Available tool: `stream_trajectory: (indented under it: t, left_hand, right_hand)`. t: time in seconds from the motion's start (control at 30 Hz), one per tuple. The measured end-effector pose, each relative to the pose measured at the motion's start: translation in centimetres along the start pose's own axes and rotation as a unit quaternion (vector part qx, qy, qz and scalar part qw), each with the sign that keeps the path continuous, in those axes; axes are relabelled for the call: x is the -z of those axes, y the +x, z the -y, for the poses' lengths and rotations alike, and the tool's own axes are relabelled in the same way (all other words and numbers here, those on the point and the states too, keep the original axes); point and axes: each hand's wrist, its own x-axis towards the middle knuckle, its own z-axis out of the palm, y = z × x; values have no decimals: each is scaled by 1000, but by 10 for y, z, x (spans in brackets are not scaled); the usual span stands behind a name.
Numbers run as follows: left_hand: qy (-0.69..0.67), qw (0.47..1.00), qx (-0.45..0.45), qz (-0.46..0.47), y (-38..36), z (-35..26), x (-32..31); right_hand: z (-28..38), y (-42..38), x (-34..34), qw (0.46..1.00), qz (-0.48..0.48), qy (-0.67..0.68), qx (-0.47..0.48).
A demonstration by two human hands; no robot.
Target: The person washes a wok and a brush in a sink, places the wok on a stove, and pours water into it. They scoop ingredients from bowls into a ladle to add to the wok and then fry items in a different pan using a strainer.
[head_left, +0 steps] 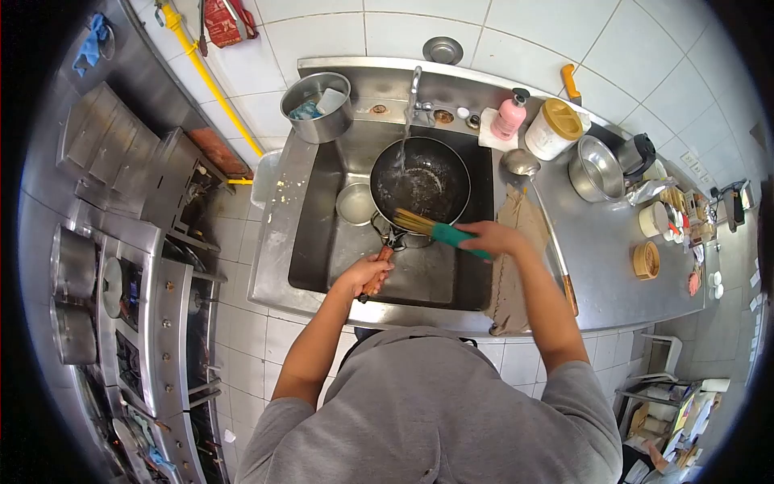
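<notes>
A dark wok (439, 173) sits tilted in the steel sink (419, 278), with water from the faucet (414, 85) running into it. My left hand (367, 273) is wrapped round the wok's wooden handle (384, 255). In my right hand (490, 239) is a bamboo wok brush (415, 220) with a green grip, its bristles over the wok's near edge. To the left of the wok, a small round metal bowl (355, 204) lies in the sink.
A brown cloth (516, 266) and a long-handled ladle (522, 163) lie right of the sink. Behind them stand a pink pump bottle (509, 117), a yellow-lidded tub (548, 133) and a metal pot (595, 171). Another pot (326, 121) is back left. A person's hand (659, 460) shows lower right.
</notes>
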Motion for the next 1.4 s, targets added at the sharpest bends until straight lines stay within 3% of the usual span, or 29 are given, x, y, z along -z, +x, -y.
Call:
stream_trajectory:
  t: [0.1,0.17,0.3,0.37,0.43,0.5,0.53,0.63,0.77,0.8,0.83,0.87,0.9,0.97,1.03,1.07,1.1,1.2,1.23,1.3,1.33,1.37,1.4]
  left_hand:
    - [-39,999,-1,0,-14,-11,-8]
    - [-29,1000,-3,12,-15,-12,-7]
    - [-18,999,2,38,-22,-22,-17]
    - [19,999,-12,23,-23,-21,-20]
    - [64,998,-22,-21,-26,-21,-30]
    - [129,985,-55,-105,-42,-22,-42]
    - [138,981,-66,-119,-45,-18,-41]
    - [145,970,-102,-167,-74,-12,-46]
    - [197,940,-136,-242,-105,27,-21]
    - [347,854,-232,-310,-118,37,-18]
    - [485,730,-315,-365,-129,46,-15]
    - [479,743,-240,-401,-150,42,-26]
    - [472,744,-235,-410,-161,45,-27]
    - [520,655,-193,-513,-178,55,-24]
    - [506,641,-189,-545,-187,68,-13]
    - [488,627,-208,-570,-190,71,-10]
    - [470,613,-229,-593,-192,74,-7]
    - [394,646,-240,-608,-200,83,2]
    - [351,671,-242,-607,-204,86,5]
    - [309,690,-278,-593,-216,94,13]
    - [275,707,-310,-573,-224,96,17]
    - [270,704,-315,-576,-234,101,23]
    - [199,747,-300,-560,-245,105,28]
  right_hand:
    - [-58,-65,31,996,-25,87,9]
    - [-89,-108,19,976,-151,158,-15]
    - [-157,-141,-40,919,-277,271,-66]
    - [-195,-130,-78,879,-475,-20,25]
    - [-212,-131,-92,874,-484,43,15]
    - [-224,-132,-90,795,-596,-95,68]
    - [-232,-135,-85,772,-630,-72,39]
    - [-227,-150,-68,785,-593,-105,-144]
    - [-289,-135,-45,851,-515,-64,-75]
    - [-284,-139,-37,855,-508,-72,-68]
    - [-278,-147,-28,859,-502,-81,-61]
    - [-272,-152,-25,863,-495,-85,-54]
    - [-267,-156,-25,865,-488,-94,-65]
    - [-248,-160,-16,870,-477,-111,-63]
    - [-211,-165,-12,912,-408,-5,-48]
    - [-174,-165,-12,916,-360,173,-40]
    - [-143,-162,-11,918,-298,260,-31]
    - [-73,-129,-26,906,-113,407,-17]
    - [-60,-117,-33,908,-117,402,-13]
    - [-38,-94,-46,840,4,542,19]
    - [-25,-90,-53,844,3,536,24]
    - [-12,-87,-63,891,-27,452,22]
    - [-4,-86,-71,929,-59,364,18]
